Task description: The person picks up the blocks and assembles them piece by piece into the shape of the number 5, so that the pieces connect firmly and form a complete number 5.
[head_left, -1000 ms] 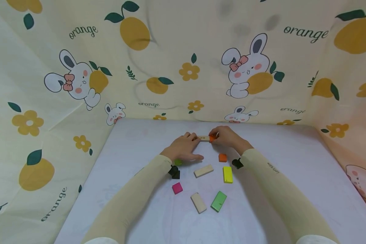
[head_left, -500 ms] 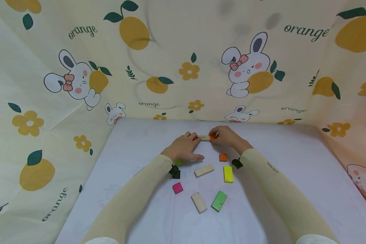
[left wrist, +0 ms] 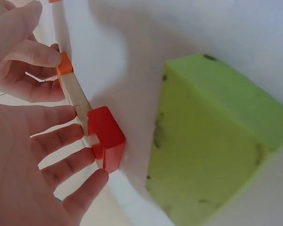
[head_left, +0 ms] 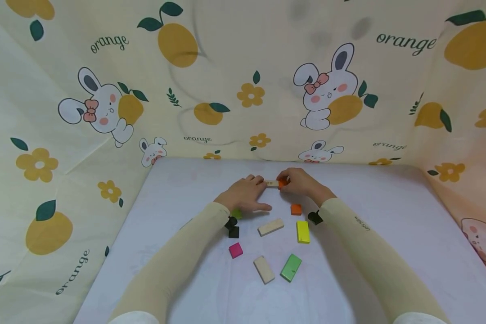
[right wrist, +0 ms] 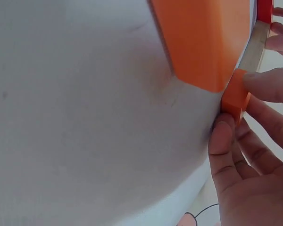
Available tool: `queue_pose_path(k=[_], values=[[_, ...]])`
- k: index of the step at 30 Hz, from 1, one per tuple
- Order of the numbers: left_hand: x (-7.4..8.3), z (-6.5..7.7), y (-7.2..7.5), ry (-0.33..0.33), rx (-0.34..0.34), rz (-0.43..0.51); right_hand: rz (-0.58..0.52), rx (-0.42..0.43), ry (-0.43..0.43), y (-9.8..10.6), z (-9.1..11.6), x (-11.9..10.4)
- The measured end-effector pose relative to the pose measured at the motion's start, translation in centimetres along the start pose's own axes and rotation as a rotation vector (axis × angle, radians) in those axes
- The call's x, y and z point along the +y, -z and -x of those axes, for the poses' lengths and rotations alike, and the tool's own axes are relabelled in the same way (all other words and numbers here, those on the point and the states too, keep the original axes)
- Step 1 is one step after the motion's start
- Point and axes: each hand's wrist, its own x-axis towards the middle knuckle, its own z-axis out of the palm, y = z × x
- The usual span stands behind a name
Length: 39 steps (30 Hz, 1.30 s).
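At the far side of the table, my right hand (head_left: pixel 301 183) pinches a small orange block (right wrist: pixel 236 96) between thumb and fingers. That block sits against the end of a plain wooden block (head_left: pixel 272 184). A red block (left wrist: pixel 106 134) stands at the wooden block's other end, hidden under my left hand (head_left: pixel 245 195) in the head view. The left fingers are extended, their tips at the red block and the wooden one, and the thumb sticks out to the side. Close to the left wrist camera is a yellow-green block (left wrist: pixel 212 136), partly covered by the sleeve in the head view.
Nearer the person lie an orange block (head_left: pixel 295 209), a yellow block (head_left: pixel 303 232), a green block (head_left: pixel 290 267), two wooden blocks (head_left: pixel 271 227), a pink cube (head_left: pixel 236 250). A dark piece (head_left: pixel 233 232) lies by the left sleeve. A printed cloth (head_left: pixel 227 90) rises behind the table.
Both hands stay almost in place at the row of blocks. Only a very slight shift of the left hand to the right shows; the loose blocks have not moved.
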Motion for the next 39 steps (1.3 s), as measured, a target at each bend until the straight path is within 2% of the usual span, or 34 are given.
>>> queue_pose_path(k=[8,16,28,33,39], values=[[0.1,-0.4,0.3,0.023,-0.017,-0.001,-0.033,0.002,-0.005,0.2,0.3,-0.1],[0.1,-0.6,0.5,0.018,0.006,0.009,-0.039,0.024,-0.02,0.3,0.4,0.4],[0.1,-0.9,0.4,0.021,0.017,0.031,-0.028,0.089,-0.005,0.8,0.5,0.7],[-0.5,0.0,0.5,0.045,0.059,0.145,-0.026,0.107,0.002,1.0,0.7,0.5],[-1.9,3.0,1.6,0.111,0.124,0.339,-0.002,0.135,0.029,1.2,1.0,-0.3]])
